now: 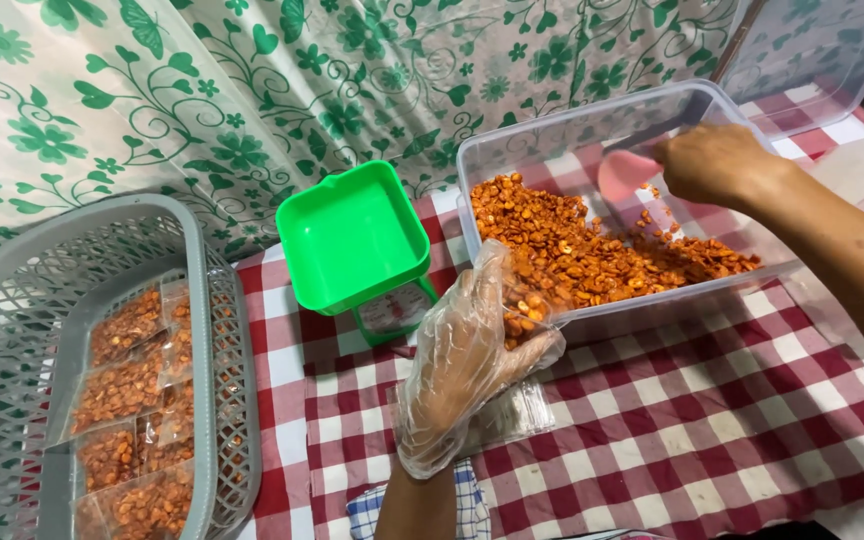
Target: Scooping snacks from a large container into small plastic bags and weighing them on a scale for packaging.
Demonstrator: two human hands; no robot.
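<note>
Gloved left hand (462,370) clamps an upright clear bag (524,300); right hand (714,162) grips a pink scoop (627,175).

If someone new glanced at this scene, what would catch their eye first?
Probably the clear tub of orange-brown nuts at centre right, where the bare right hand holds a pink scoop. Next, the bright green scale tray left of it, and the gloved left hand holding a part-filled bag.
</note>
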